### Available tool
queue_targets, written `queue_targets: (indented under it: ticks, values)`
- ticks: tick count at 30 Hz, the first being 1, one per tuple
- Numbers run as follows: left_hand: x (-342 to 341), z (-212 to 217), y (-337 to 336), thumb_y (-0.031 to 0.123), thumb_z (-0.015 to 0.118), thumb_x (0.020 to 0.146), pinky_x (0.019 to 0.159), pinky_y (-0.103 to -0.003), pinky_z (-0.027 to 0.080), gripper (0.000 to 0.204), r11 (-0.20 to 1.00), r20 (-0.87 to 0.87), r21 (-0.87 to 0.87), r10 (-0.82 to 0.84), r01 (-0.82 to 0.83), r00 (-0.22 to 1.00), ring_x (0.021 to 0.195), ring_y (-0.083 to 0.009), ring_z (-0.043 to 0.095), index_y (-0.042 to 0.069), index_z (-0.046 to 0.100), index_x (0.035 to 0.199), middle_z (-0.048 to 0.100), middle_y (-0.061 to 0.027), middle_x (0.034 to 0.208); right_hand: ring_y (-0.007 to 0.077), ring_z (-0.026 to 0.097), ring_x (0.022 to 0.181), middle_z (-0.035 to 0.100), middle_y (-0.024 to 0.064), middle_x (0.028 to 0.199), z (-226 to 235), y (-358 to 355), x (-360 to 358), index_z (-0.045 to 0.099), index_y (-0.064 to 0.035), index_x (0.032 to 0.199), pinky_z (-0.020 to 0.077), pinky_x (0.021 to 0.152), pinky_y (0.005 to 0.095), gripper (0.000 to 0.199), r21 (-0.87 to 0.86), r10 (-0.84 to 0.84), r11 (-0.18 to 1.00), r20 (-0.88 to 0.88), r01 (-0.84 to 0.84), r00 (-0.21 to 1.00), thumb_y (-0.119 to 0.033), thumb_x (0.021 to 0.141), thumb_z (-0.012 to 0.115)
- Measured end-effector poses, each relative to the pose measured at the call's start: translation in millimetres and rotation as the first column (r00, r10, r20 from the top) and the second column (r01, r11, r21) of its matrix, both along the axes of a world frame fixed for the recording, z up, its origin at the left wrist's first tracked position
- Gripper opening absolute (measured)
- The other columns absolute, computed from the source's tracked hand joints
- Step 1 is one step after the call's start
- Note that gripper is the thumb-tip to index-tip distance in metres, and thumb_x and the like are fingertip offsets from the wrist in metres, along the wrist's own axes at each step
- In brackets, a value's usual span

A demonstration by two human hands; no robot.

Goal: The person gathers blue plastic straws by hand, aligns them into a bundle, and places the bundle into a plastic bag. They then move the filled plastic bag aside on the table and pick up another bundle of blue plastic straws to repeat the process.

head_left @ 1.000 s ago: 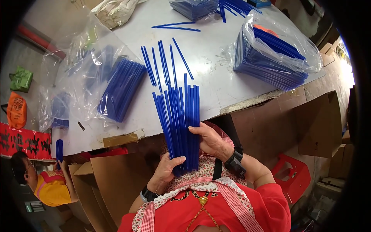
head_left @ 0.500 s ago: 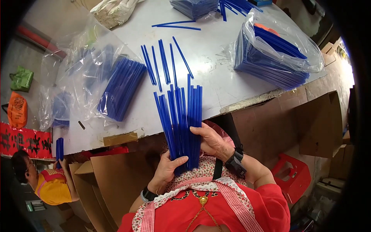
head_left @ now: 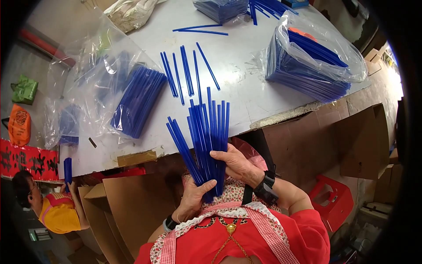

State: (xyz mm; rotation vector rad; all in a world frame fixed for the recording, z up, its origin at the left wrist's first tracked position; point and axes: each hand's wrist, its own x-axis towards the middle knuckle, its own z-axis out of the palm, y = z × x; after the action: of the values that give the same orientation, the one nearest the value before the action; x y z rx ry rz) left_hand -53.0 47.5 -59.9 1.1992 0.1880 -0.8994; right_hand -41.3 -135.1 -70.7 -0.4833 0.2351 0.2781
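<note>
A fanned bundle of long, thin blue plastic sticks (head_left: 204, 145) stands upright between my hands, in front of the table's near edge. My left hand (head_left: 193, 195) is closed round its lower end, the thumb lying across the front. Higher up on the right side, my right hand (head_left: 237, 163) grips the same bundle, thumb in front and fingers hidden behind. The tops of the sticks are uneven and spread apart, with some leaning left. Beyond them, several loose blue sticks (head_left: 187, 70) lie on the white table (head_left: 239, 112).
Clear bags of blue sticks rest on the table at left (head_left: 138, 101) and right (head_left: 303, 66); another stack (head_left: 222, 9) is at the back. Cardboard boxes (head_left: 140, 211) (head_left: 362, 141) and a red stool (head_left: 332, 202) stand below. A co-worker (head_left: 59, 209) holds blue sticks at far left.
The bundle has spread wider at the top, its left sticks tilting further left. My right hand has shifted slightly left along it; both hands keep their grip.
</note>
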Motion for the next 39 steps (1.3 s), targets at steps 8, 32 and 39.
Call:
queue_targets:
  ticks: [8,32,39]
  values:
    - [-4.1,-8.8,-6.0,0.004,0.072,0.081,0.087,-0.032,0.051,0.049,0.997,0.047,-0.035,0.063,-0.062,0.997,0.102,-0.0159,0.06,0.004,0.049,0.124,0.061,-0.0064,0.112,0.0167,0.056,0.112,0.058,0.0081,0.122,10.7,9.4,-2.9,0.051,-0.0026,0.127,0.0478,0.098,0.0348,0.032,-0.114,-0.005,0.994,-0.054,-0.002,0.999,-0.015,0.097,0.052]
    - [11.3,1.4,13.5,0.004,0.069,0.084,0.071,-0.033,0.057,0.028,0.981,0.14,-0.131,0.164,-0.146,0.976,0.08,-0.0193,0.067,0.0,0.055,0.108,0.064,-0.0092,0.091,0.0193,0.061,0.092,0.054,0.0175,0.118,73.5,-88.5,172.8,0.037,0.0039,0.136,0.053,0.073,0.0291,0.053,-0.875,-0.027,0.452,0.179,0.171,0.983,-0.029,0.096,0.051]
    - [19.1,13.4,6.7,0.006,0.068,0.085,0.072,-0.028,0.054,0.03,0.991,0.31,0.052,0.098,-0.12,0.946,0.08,-0.0147,0.065,0.0,0.053,0.11,0.064,-0.0072,0.093,0.0236,0.059,0.111,0.052,0.0181,0.131,36.2,-18.6,56.3,0.029,0.0033,0.143,0.0509,0.092,0.0365,0.054,-0.389,0.161,0.917,0.155,-0.09,0.975,-0.014,0.096,0.05]
